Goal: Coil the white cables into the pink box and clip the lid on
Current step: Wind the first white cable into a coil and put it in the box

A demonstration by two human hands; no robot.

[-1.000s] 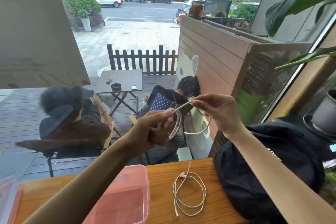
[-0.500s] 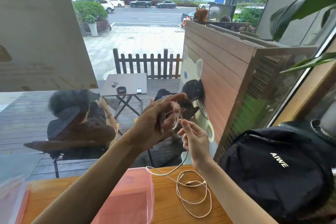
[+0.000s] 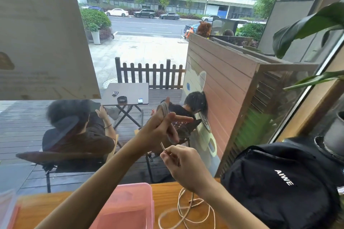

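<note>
1. Lying on the wooden counter (image 3: 163,193), nearest to the camera, is the pink box (image 3: 130,208); it is open on top and no cable is visible inside.
2. Just right of the box, a loose cable (image 3: 188,215) lies in wide loops on the counter, partly under the right forearm.
3. At the far left edge there is a blurred translucent piece (image 3: 6,208); I cannot tell if it is the lid.
4. A black bag (image 3: 279,182) with white letters stands at the right end of the counter.
5. Above the counter, the right hand (image 3: 181,163) pinches the free end of a second cable between thumb and fingers.
6. A little higher and to the left, the left hand (image 3: 162,126) holds the coil (image 3: 164,110) of that cable, wound around its fingers; the index finger points to the right.
7. Behind the window, two people sit on chairs near a small table (image 3: 128,93), with a dark fence (image 3: 149,74) and a street with parked cars further away.
</note>
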